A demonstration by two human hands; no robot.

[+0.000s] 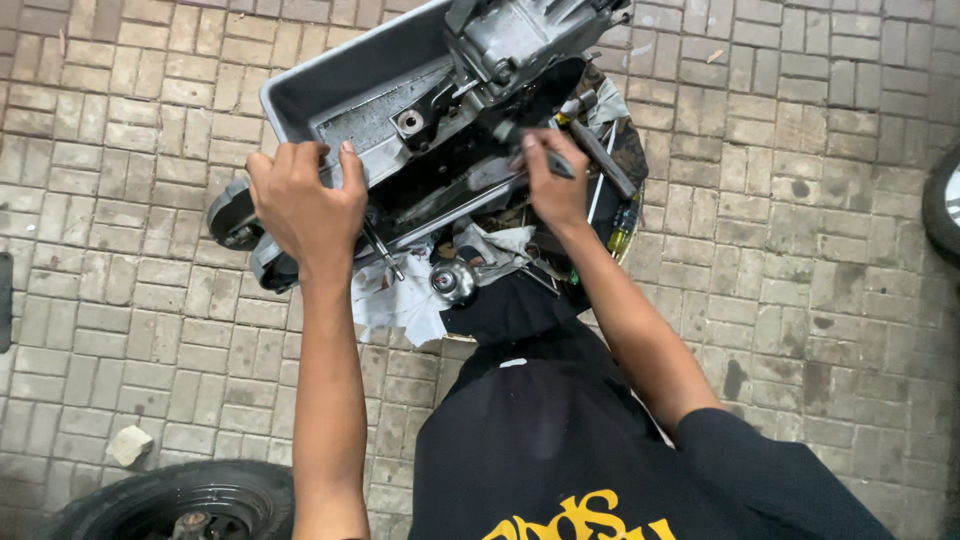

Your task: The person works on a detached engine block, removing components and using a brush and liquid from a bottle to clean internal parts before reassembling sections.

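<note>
While the left hand (pixel 305 205) clasped the engine casing (pixel 400 130) rim, the right hand (pixel 555 185) gripped a dark tool (pixel 545 160); tool tip hidden; casing top cut off.

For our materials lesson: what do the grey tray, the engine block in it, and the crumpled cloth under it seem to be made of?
Grey tray: probably moulded plastic, matte, with smooth rounded rims; painted metal is possible.
Engine block: likely cast aluminium, dull silver-grey with grimy, rough-cast surfaces.
Crumpled cloth: seemingly woven cotton rag, white, creased and oil-stained.
</note>
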